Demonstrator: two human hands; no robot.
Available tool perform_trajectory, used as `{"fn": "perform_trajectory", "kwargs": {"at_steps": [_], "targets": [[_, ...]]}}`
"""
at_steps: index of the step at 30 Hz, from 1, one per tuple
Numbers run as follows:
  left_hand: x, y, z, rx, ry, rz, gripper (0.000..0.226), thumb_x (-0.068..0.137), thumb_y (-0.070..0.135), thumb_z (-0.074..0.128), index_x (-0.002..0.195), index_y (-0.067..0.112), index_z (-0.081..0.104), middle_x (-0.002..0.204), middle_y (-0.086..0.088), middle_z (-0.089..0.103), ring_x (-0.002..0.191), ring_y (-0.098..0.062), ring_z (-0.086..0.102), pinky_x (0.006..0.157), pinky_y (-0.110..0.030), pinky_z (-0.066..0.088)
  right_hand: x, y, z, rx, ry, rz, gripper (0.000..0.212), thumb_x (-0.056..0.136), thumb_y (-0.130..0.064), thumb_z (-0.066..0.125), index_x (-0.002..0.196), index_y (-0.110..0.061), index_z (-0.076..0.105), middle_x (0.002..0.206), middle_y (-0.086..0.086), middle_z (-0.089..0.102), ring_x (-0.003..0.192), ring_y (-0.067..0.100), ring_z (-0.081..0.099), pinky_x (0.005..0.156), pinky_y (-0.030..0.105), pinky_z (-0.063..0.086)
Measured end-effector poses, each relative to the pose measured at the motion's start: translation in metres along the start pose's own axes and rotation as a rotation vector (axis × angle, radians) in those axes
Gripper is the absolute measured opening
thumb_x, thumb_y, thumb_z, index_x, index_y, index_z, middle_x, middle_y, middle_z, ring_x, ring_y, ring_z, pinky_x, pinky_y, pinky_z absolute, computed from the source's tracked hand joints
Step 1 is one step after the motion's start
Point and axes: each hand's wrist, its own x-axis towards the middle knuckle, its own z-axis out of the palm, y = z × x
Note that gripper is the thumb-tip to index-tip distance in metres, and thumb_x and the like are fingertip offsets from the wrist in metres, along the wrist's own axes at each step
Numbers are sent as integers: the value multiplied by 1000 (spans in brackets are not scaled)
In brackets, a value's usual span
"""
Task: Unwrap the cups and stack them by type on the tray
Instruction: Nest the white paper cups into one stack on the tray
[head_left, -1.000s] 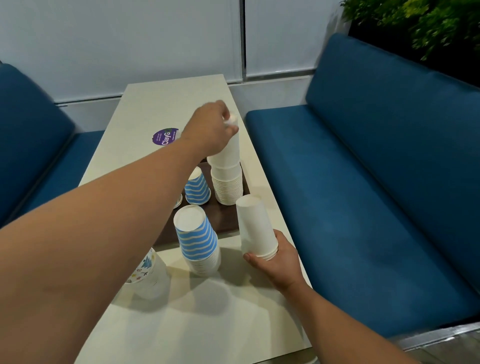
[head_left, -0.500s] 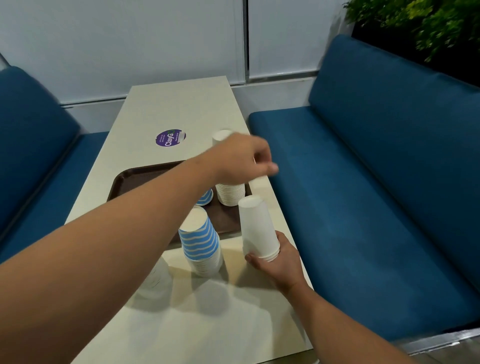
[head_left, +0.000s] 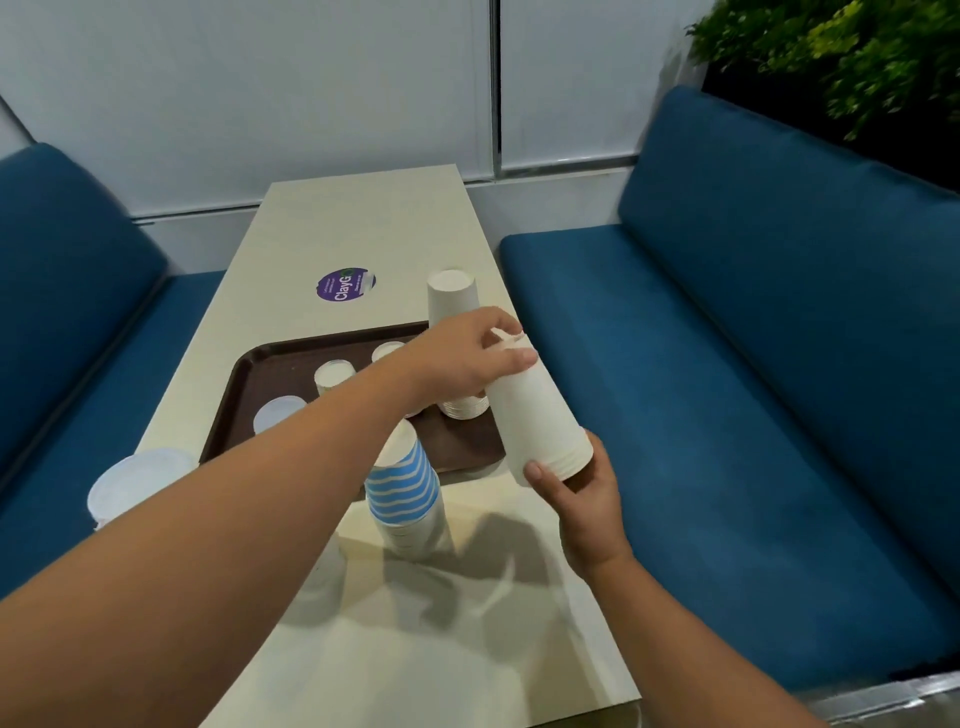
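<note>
A stack of plain white cups (head_left: 540, 421) hangs upside down and tilted above the table's right edge. My right hand (head_left: 587, 504) grips its lower rim. My left hand (head_left: 462, 358) reaches across and pinches its top end. On the brown tray (head_left: 270, 364) stands a taller white stack (head_left: 452, 296), with its base partly hidden behind my left hand. Three low inverted cups or short stacks (head_left: 334, 375) sit further left on the tray. A blue-striped stack (head_left: 402, 483) stands on the table just in front of the tray.
Another inverted cup stack (head_left: 135, 480) stands at the table's left edge, partly hidden by my left forearm. A purple sticker (head_left: 344, 284) lies on the table (head_left: 363, 218) beyond the tray. Blue benches (head_left: 727, 364) run along both sides.
My left hand left the tall stack on the tray and came back to the top of the white stack. My right hand has lifted and tilted that stack off the table.
</note>
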Motion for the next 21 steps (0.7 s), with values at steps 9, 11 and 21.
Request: {"fn": "perform_trajectory", "kwargs": {"at_steps": [9, 11, 21], "targets": [[-6, 13, 19, -397, 405, 111, 49, 66, 64, 67, 106, 36, 61, 108, 0, 65, 100, -23, 63, 89, -47, 55, 6, -18, 23, 74, 49, -49, 80, 55, -33, 87, 125, -16, 52, 113, 2, 70, 103, 14, 68, 81, 27, 55], [-5, 19, 13, -352, 432, 135, 44, 64, 65, 67, 99, 39, 60, 103, 2, 65, 91, -19, 63, 84, -44, 57, 3, -15, 21, 76, 59, -35, 80, 54, -35, 86, 123, -15, 53, 106, -2, 72, 96, 10, 69, 76, 24, 54], [38, 35, -74, 36, 722, 285, 42, 85, 42, 67, 119, 22, 53, 108, -2, 57, 88, -19, 53, 72, -25, 45, 1, -6, 19, 59, 114, 6, 82, 53, -39, 86, 123, -15, 54, 112, 3, 71, 100, 13, 69, 79, 27, 55]]}}
